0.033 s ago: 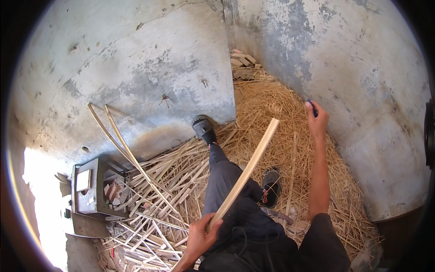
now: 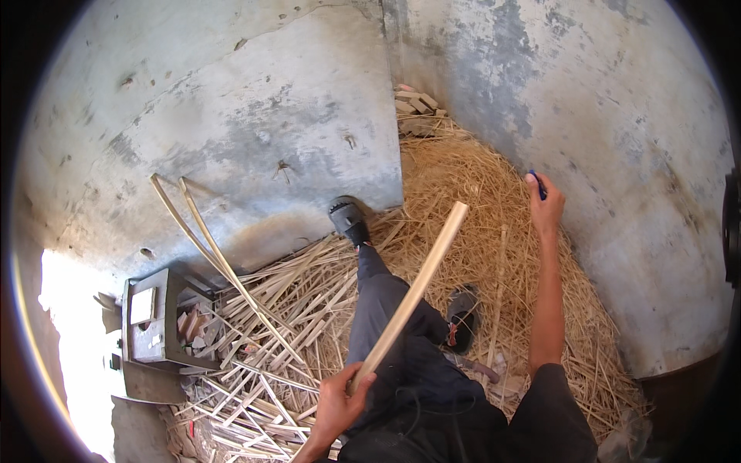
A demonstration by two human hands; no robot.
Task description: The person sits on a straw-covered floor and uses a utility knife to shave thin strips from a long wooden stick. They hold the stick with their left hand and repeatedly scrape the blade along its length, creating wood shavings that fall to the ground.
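Over the straw heap (image 2: 478,201): both hands work above it, the person's dark-trousered legs stretched across it
Left hand (image 2: 340,401): fingers wrapped tight round the low end of a pale stick (image 2: 413,293), at the near edge of the heap
Stick: slants up and right over the legs, tip above the heap's middle
Right hand (image 2: 546,204): raised over the far right side of the heap, fingers curled round a small blue tool (image 2: 538,184)
Shoes: one (image 2: 347,217) at the heap's left edge by the wall, one (image 2: 461,309) on the heap
Grey box (image 2: 150,336): well left of the heap, among split strips
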